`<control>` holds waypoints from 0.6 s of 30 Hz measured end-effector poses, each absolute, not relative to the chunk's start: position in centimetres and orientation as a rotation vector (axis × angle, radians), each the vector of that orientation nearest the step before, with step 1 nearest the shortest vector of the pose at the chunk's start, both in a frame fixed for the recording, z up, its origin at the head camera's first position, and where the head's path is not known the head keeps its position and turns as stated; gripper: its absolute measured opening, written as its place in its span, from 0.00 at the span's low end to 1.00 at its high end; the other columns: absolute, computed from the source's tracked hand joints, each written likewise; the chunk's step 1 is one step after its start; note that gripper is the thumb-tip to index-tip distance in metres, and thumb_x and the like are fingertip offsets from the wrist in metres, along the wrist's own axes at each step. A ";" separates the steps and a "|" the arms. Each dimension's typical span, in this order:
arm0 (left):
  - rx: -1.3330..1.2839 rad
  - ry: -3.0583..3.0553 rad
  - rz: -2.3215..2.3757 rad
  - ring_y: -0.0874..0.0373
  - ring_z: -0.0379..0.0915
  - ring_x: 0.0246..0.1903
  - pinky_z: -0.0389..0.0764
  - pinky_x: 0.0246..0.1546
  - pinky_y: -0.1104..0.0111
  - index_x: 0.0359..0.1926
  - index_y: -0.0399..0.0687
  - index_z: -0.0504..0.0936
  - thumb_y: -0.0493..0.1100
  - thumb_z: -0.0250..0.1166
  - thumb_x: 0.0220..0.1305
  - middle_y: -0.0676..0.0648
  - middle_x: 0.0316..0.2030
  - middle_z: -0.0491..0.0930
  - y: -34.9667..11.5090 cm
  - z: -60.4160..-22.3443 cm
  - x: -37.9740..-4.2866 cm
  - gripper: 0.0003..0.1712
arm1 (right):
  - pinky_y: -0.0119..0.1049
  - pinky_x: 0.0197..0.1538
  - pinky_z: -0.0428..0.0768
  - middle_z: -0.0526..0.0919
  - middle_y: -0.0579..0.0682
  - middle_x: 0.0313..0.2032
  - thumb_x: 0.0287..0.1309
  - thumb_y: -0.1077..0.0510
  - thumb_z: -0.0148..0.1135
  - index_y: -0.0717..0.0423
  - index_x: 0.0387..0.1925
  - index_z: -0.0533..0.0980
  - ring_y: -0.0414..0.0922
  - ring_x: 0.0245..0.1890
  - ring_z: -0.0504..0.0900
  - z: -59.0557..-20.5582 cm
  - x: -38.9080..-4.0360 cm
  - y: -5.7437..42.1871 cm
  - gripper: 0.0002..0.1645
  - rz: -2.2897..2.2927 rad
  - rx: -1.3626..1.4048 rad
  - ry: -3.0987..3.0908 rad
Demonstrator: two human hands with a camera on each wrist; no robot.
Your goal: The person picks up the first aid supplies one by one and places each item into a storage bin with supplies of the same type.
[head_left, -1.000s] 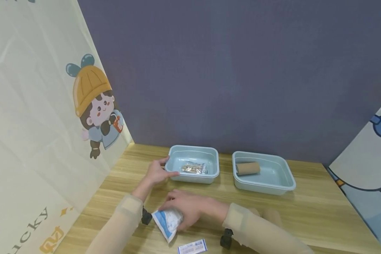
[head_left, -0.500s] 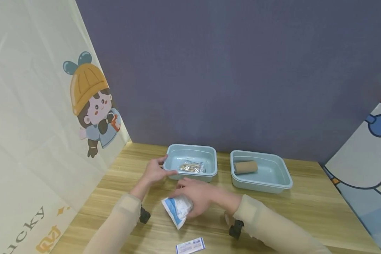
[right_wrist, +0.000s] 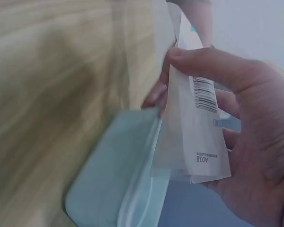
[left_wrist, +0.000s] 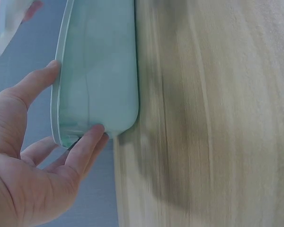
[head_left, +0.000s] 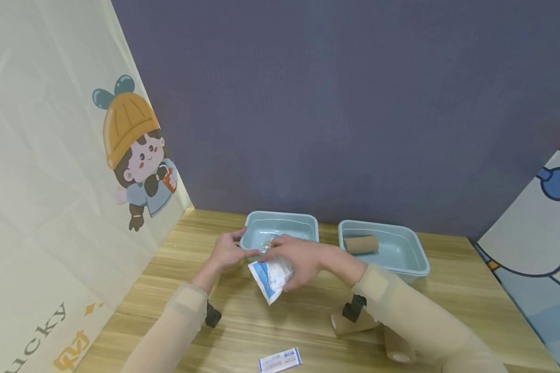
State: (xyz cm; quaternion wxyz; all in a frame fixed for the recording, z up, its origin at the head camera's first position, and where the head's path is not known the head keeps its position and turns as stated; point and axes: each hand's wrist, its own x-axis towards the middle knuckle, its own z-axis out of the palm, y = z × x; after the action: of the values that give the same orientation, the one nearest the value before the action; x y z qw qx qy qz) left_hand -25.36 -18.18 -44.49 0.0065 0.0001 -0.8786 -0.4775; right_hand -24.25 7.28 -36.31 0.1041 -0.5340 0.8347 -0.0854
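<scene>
My left hand (head_left: pixel 227 251) grips the left end of a light blue plastic tub (head_left: pixel 280 224), thumb at the front rim and fingers around the far corner. In the left wrist view the same tub (left_wrist: pixel 102 71) stands on the table. My right hand (head_left: pixel 303 259) pinches a flat white packet (head_left: pixel 269 277) with a blue band, held above the tub's front edge. The right wrist view shows printing and a barcode on the packet (right_wrist: pixel 191 137). Inside the tub lies a clear packet of thin sticks (head_left: pixel 266 245), mostly hidden behind the right hand.
To the right stands a second blue tub (head_left: pixel 403 255) with a brown cardboard roll (head_left: pixel 361 244) in it. Two more brown rolls (head_left: pixel 353 325) lie under the right forearm, partly covered. A small blue-and-white sachet (head_left: pixel 280 360) lies near the front. A dark wall (head_left: pixel 331 129) rises behind the tubs.
My right hand has lifted the white packet from low on the table, forward and slightly right to the tub. Rolls under the right forearm now show more. The left hand keeps its hold.
</scene>
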 end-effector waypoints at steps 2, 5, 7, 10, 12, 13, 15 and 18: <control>-0.006 -2.735 -1.510 0.36 0.82 0.59 0.87 0.57 0.54 0.75 0.35 0.70 0.47 0.85 0.51 0.27 0.64 0.80 -18.2 -44.4 -25.4 0.54 | 0.36 0.59 0.78 0.78 0.47 0.62 0.47 0.46 0.82 0.40 0.74 0.74 0.41 0.57 0.73 -35.8 -25.1 7.6 0.50 -0.287 -1.556 2.463; -0.005 -2.716 -1.552 0.36 0.83 0.57 0.89 0.53 0.56 0.75 0.35 0.70 0.45 0.85 0.50 0.26 0.63 0.81 -18.2 -44.4 -25.4 0.54 | 0.38 0.60 0.78 0.78 0.49 0.62 0.49 0.47 0.82 0.42 0.74 0.74 0.43 0.57 0.74 -35.3 -26.3 8.0 0.49 -0.323 -1.509 2.466; -0.006 -2.711 -1.560 0.36 0.84 0.56 0.89 0.52 0.57 0.74 0.34 0.71 0.44 0.86 0.49 0.26 0.62 0.81 -18.3 -44.4 -25.4 0.54 | 0.40 0.60 0.79 0.77 0.50 0.62 0.50 0.48 0.82 0.43 0.74 0.74 0.43 0.57 0.74 -35.1 -27.0 8.2 0.48 -0.341 -1.474 2.465; 0.002 -2.725 -1.529 0.40 0.84 0.54 0.89 0.51 0.58 0.75 0.34 0.71 0.47 0.87 0.48 0.29 0.61 0.83 -18.3 -44.5 -25.3 0.56 | 0.42 0.60 0.80 0.77 0.51 0.63 0.52 0.48 0.82 0.44 0.74 0.73 0.44 0.57 0.75 -35.0 -28.2 8.3 0.48 -0.341 -1.446 2.472; 0.002 -2.731 -1.514 0.40 0.84 0.54 0.88 0.50 0.60 0.74 0.34 0.71 0.48 0.87 0.47 0.29 0.61 0.83 -18.3 -44.7 -25.4 0.56 | 0.42 0.60 0.80 0.78 0.52 0.62 0.52 0.47 0.82 0.46 0.74 0.74 0.45 0.56 0.75 -35.1 -29.0 8.3 0.48 -0.332 -1.458 2.491; 0.003 -2.733 -1.513 0.40 0.84 0.54 0.88 0.49 0.60 0.74 0.34 0.71 0.48 0.87 0.47 0.29 0.60 0.83 -18.3 -44.7 -25.4 0.57 | 0.42 0.59 0.80 0.79 0.52 0.61 0.53 0.47 0.82 0.47 0.74 0.74 0.45 0.55 0.75 -35.2 -29.4 8.3 0.48 -0.319 -1.459 2.504; -0.002 -2.734 -1.510 0.39 0.84 0.54 0.88 0.49 0.60 0.75 0.34 0.71 0.49 0.87 0.47 0.28 0.61 0.82 -18.3 -44.7 -25.4 0.57 | 0.43 0.58 0.80 0.80 0.52 0.60 0.53 0.46 0.81 0.47 0.74 0.74 0.45 0.54 0.75 -35.4 -30.1 8.2 0.47 -0.297 -1.465 2.535; 0.005 -2.731 -1.523 0.38 0.83 0.56 0.87 0.52 0.58 0.75 0.35 0.70 0.50 0.88 0.46 0.29 0.62 0.82 -18.2 -44.7 -25.5 0.58 | 0.43 0.56 0.79 0.80 0.51 0.59 0.56 0.44 0.80 0.46 0.75 0.73 0.45 0.52 0.74 -35.7 -31.1 8.1 0.47 -0.277 -1.434 2.575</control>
State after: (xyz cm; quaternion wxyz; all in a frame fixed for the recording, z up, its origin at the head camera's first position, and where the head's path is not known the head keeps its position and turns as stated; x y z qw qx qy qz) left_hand -25.50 -18.17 -44.68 0.0072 0.0015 -0.8733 -0.4871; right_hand -31.12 8.08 -35.66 0.0904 -0.4825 0.8662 -0.0932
